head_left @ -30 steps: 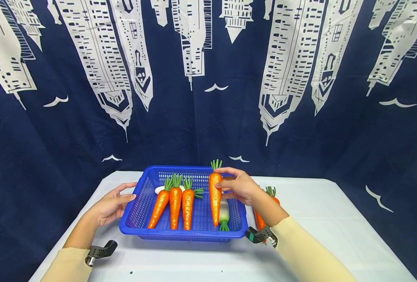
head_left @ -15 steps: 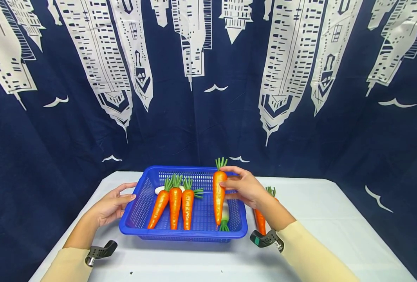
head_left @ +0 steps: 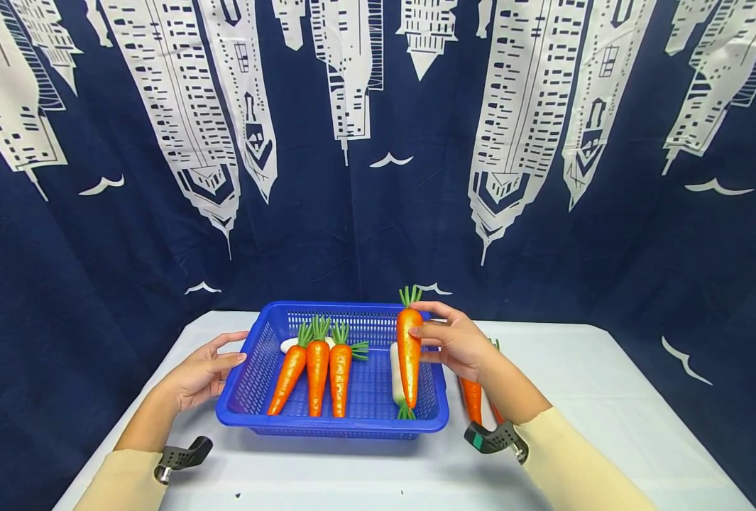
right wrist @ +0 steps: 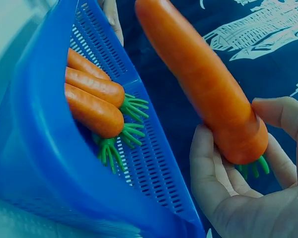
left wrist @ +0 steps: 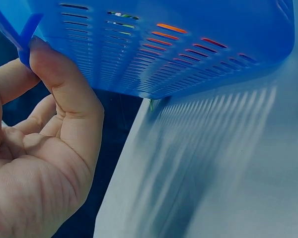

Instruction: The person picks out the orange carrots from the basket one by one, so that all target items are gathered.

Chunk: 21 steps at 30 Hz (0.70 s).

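Observation:
My right hand [head_left: 457, 344] grips a carrot [head_left: 409, 355] near its green top, over the right side of a blue plastic basket [head_left: 333, 423]. In the right wrist view, thumb and fingers wrap the thick end of that carrot [right wrist: 208, 84]. At the basket's left end, my left hand [head_left: 201, 372] pinches the rim; the left wrist view shows thumb and finger on the rim [left wrist: 30, 29]. Three carrots [head_left: 317, 376] lie side by side inside, leaves toward the far wall. A white radish [head_left: 397, 376] lies at the right inside, partly hidden by the held carrot.
More carrots [head_left: 471, 401] lie on the white table [head_left: 326, 482] right of the basket, partly covered by my right forearm. Another white piece [head_left: 288, 345] shows behind the carrots in the basket. A dark blue cloth [head_left: 378, 234] with printed buildings hangs behind the table.
My right hand has moved to the right with the carrot, uncovering more of the radish's left side. The left hand and the basket have stayed in place.

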Each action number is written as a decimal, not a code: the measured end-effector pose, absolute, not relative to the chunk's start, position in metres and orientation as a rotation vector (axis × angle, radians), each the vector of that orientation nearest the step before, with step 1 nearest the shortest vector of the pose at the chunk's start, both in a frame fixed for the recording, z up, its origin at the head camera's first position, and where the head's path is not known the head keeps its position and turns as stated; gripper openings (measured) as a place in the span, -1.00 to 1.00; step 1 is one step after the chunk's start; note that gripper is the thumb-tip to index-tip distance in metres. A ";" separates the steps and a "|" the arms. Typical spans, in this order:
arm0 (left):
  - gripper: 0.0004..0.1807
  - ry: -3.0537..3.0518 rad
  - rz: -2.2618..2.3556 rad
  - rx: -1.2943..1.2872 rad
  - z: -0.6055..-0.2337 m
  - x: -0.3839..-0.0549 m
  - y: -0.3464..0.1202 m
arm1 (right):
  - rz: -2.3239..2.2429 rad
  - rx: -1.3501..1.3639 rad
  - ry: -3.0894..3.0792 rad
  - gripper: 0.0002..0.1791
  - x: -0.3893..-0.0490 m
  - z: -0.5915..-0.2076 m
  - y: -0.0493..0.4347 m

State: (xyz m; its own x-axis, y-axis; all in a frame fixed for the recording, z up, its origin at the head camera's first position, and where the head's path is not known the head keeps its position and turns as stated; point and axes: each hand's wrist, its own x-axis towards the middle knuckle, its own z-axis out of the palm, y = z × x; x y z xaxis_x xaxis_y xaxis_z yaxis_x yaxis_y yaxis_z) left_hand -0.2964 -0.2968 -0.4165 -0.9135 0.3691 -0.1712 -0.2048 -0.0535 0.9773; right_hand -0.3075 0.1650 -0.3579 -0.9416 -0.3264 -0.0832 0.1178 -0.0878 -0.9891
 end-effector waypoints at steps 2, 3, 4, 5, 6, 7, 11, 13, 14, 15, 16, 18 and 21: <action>-0.22 1.844 2.023 0.175 -0.417 -0.297 -0.297 | -2.093 -0.220 1.900 -0.43 -0.306 -0.359 0.167; -0.22 1.845 2.023 0.176 -0.417 -0.297 -0.297 | -2.088 -0.216 1.907 -0.41 -0.305 -0.359 0.168; -0.22 1.848 2.022 0.176 -0.417 -0.297 -0.298 | -2.087 -0.214 1.910 -0.40 -0.304 -0.359 0.169; -0.22 1.847 2.023 0.175 -0.418 -0.297 -0.298 | -2.090 -0.211 1.909 -0.39 -0.303 -0.359 0.170; -0.23 1.845 2.025 0.176 -0.418 -0.297 -0.298 | -2.094 -0.206 1.909 -0.38 -0.302 -0.359 0.171; -0.23 1.843 2.026 0.177 -0.418 -0.297 -0.298 | -2.100 -0.205 1.909 -0.38 -0.301 -0.359 0.172; -0.23 1.832 2.032 0.182 -0.418 -0.297 -0.297 | -2.118 -0.200 1.927 -0.39 -0.299 -0.360 0.176; -0.24 1.830 2.032 0.184 -0.418 -0.297 -0.297 | -2.119 -0.198 1.939 -0.40 -0.298 -0.360 0.179; -0.24 1.829 2.032 0.185 -0.418 -0.298 -0.297 | -2.118 -0.198 1.942 -0.40 -0.297 -0.360 0.180; -0.25 1.828 2.033 0.186 -0.418 -0.298 -0.298 | -2.113 -0.197 1.947 -0.40 -0.297 -0.361 0.181; -0.25 1.829 2.033 0.187 -0.418 -0.298 -0.298 | -2.114 -0.197 1.942 -0.40 -0.296 -0.361 0.182; -0.24 1.830 2.032 0.187 -0.419 -0.298 -0.298 | -2.114 -0.195 1.931 -0.40 -0.295 -0.361 0.185; -0.23 1.832 2.030 0.182 -0.419 -0.297 -0.298 | -2.110 -0.194 1.922 -0.39 -0.293 -0.361 0.189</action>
